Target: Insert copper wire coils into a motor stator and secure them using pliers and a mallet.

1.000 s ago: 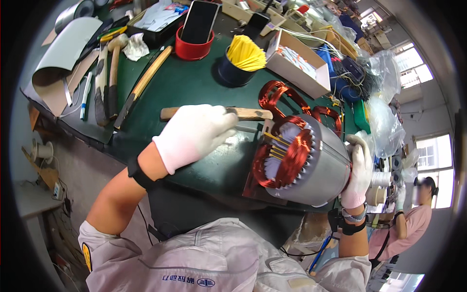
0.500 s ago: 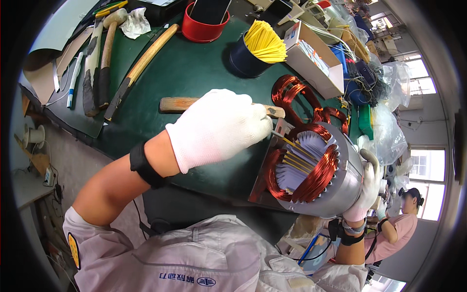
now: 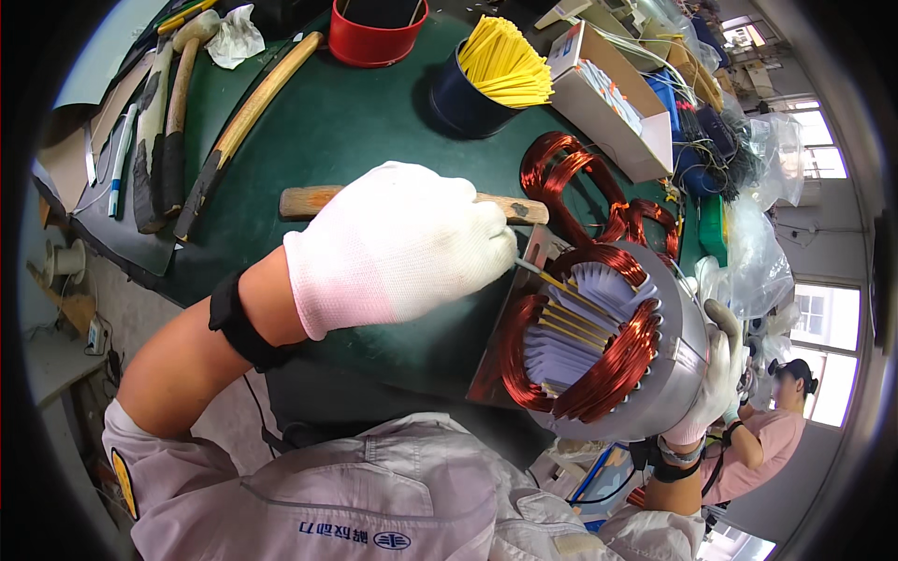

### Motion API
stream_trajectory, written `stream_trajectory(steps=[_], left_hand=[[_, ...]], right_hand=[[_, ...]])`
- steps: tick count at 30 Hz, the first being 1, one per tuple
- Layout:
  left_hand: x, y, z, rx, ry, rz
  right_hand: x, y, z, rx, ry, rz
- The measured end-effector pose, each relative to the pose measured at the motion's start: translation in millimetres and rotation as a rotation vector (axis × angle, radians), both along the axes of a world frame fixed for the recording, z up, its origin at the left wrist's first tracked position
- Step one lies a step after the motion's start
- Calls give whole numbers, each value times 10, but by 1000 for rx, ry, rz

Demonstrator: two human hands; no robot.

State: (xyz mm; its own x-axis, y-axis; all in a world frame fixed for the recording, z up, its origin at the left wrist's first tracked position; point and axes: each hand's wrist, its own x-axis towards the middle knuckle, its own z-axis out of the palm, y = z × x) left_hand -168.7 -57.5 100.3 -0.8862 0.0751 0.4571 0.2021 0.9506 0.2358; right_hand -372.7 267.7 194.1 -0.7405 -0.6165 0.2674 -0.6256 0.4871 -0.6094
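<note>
My left hand (image 3: 402, 248), in a white knit glove, is closed with its fingertips pinching a thin strip, greyish near the glove and yellowish further along. The strip (image 3: 552, 279) slants into the bore of a motor stator (image 3: 675, 348), along its slots. Red-brown copper windings (image 3: 613, 374) bulge from the stator's open end, with whitish slot liners (image 3: 552, 351) and several yellow strips inside. My gloved right hand (image 3: 716, 379) grips the stator's outer right side. Behind my left hand lies a wooden stick (image 3: 309, 202), its middle hidden; I cannot tell whether they touch.
Loose copper coils (image 3: 561, 178) lie beyond the stator. Further back are a dark cup of yellow strips (image 3: 500, 65), a red bowl (image 3: 379, 42) and a cardboard box (image 3: 645, 150). Long-handled hammers (image 3: 178, 131) lie at left. Another person (image 3: 772, 439) sits at far right.
The view has shifted a little, and table items appear further left. My left hand has drawn slightly left, still pinching the strip. My right hand stays on the stator.
</note>
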Motion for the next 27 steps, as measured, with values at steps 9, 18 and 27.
stream_trajectory(steps=[9,18,27], left_hand=[[-102,414,64,141,-6,94],[331,895,182,616,185,-103],[36,1498,-161,852,390,169]], right_hand=[[13,-32,0,74,170,48],[560,547,-748,-528,-287,-162],[742,363,-814,-343,23,228]])
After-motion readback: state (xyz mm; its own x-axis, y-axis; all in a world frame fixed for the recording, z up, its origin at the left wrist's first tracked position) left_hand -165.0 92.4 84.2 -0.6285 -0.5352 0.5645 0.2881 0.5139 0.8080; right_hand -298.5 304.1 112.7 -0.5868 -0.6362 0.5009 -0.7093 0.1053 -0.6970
